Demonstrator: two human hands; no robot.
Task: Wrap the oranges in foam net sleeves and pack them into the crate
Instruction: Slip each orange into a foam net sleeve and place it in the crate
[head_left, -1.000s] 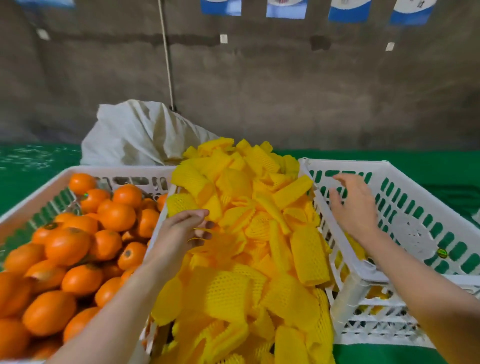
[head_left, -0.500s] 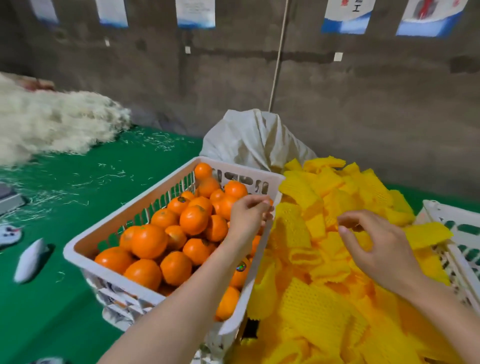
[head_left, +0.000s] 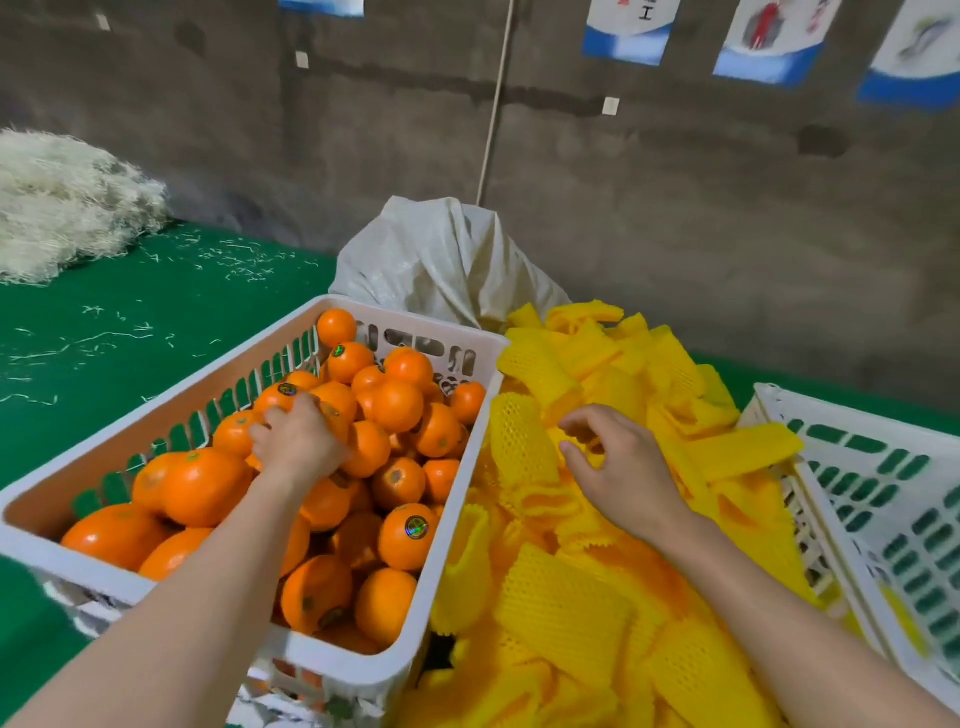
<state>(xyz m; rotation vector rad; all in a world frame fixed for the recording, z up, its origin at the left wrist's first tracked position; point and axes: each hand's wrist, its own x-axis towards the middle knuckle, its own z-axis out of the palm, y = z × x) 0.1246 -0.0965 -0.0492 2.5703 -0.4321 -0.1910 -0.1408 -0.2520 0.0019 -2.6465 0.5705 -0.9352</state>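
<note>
A white crate (head_left: 156, 388) on the left is heaped with oranges (head_left: 397, 405). My left hand (head_left: 298, 441) reaches into it, fingers curled down round an orange (head_left: 333, 419) near the heap's middle; most of that orange is hidden under the hand. To the crate's right lies a big pile of yellow foam net sleeves (head_left: 566, 603). My right hand (head_left: 618, 467) hovers just over the pile with fingers loosely curled, thumb and forefinger apart, holding nothing. A second white crate (head_left: 779, 410) with green slots stands at the far right.
A tied white sack (head_left: 436, 260) sits behind the sleeves against the grey wall. A heap of pale fibre (head_left: 62, 208) lies at the back left on the green table cover (head_left: 130, 322), with loose strands scattered around it.
My left hand has gone from the crate's rim down into the oranges and closed on one. My right hand has come from the right crate over to the sleeve pile. The view swung left.
</note>
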